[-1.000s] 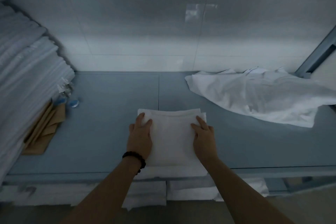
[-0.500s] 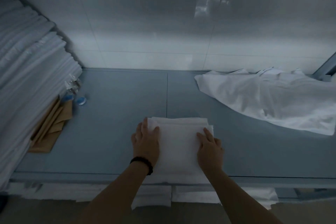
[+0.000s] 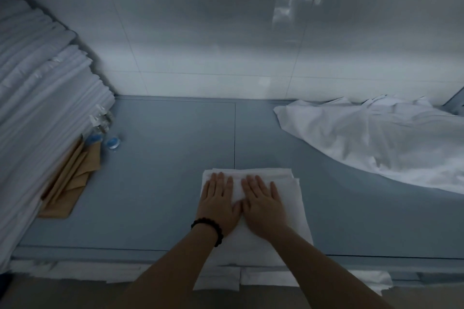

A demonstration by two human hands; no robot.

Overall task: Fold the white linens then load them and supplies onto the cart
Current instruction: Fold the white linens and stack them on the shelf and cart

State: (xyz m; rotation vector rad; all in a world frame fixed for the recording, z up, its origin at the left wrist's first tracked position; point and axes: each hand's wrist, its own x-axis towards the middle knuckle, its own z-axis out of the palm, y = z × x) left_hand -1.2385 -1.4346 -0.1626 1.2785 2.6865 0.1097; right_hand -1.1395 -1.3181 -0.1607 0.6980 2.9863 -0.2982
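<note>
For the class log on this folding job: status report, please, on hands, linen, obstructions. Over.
Left hand and right hand open, pressing flat on folded linen. Linen at near edge of table. Unfolded sheet lies apart, right side.

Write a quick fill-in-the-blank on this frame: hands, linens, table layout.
1. The left hand and the right hand rest on the folded linen with fingers ____ (straight or curled).
2. The dark bead bracelet sits on the ____ wrist.
3. The loose sheet lies crumpled on the table to the ____ of the folded linen.

Missing words: straight; left; right
</note>
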